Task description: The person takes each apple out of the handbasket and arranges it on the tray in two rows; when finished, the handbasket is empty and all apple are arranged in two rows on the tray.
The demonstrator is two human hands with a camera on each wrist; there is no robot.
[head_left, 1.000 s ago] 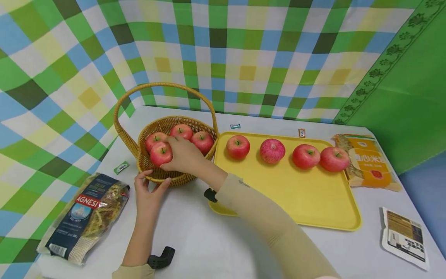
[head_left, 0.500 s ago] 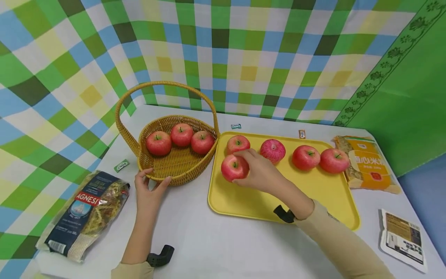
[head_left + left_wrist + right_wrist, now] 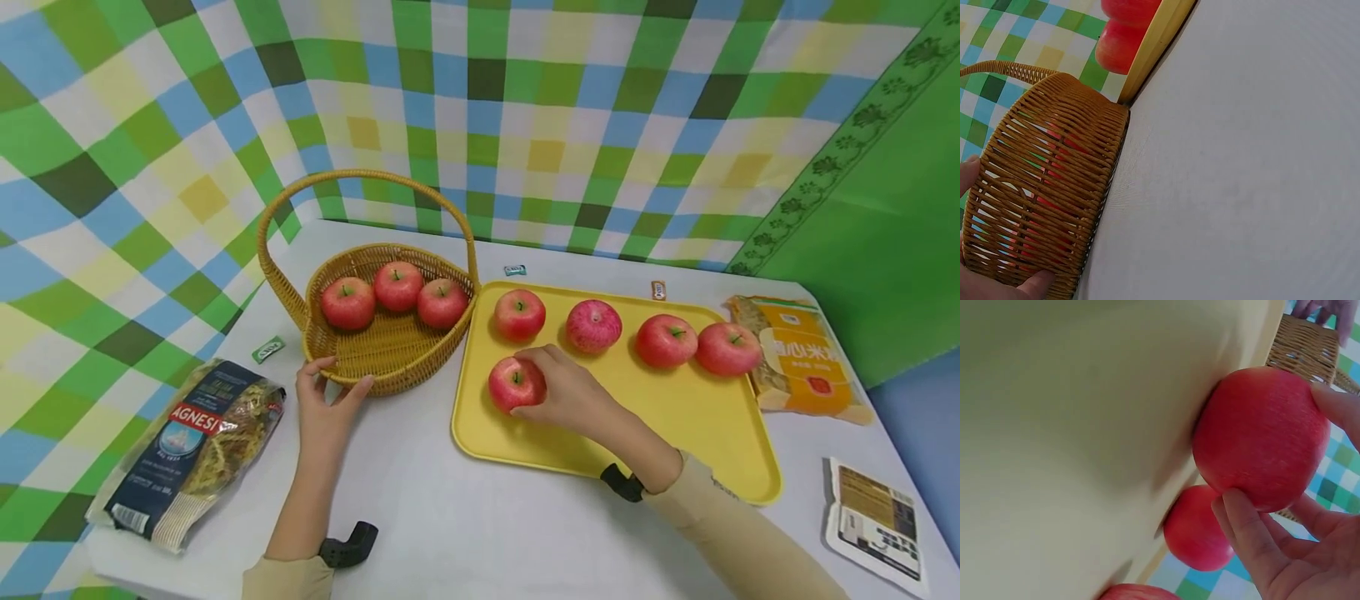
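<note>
My right hand (image 3: 566, 392) pinches a red apple (image 3: 514, 385) between thumb and fingers, low over the left part of the yellow tray (image 3: 645, 433). In the right wrist view that apple (image 3: 1260, 434) fills the middle, close to the tray surface. Behind it on the tray stand several more apples in a row, the nearest one (image 3: 520, 315) at the left end. My left hand (image 3: 327, 417) holds the front rim of the wicker basket (image 3: 390, 371), thumb and fingers on its edge. Inside the basket sit 3 apples (image 3: 398, 286); through the weave they show red in the left wrist view.
A pasta bag (image 3: 195, 450) lies left of the basket, near a small green wrapped sweet (image 3: 267, 349). Two more sweets lie behind the tray. At the right are an orange-labelled food bag (image 3: 801, 358) and a white and brown packet (image 3: 876, 525). The basket handle (image 3: 367, 175) arches high.
My right hand has carried an apple out of the basket to the right and down onto the front left area of the tray. My left hand has stayed on the basket rim.
</note>
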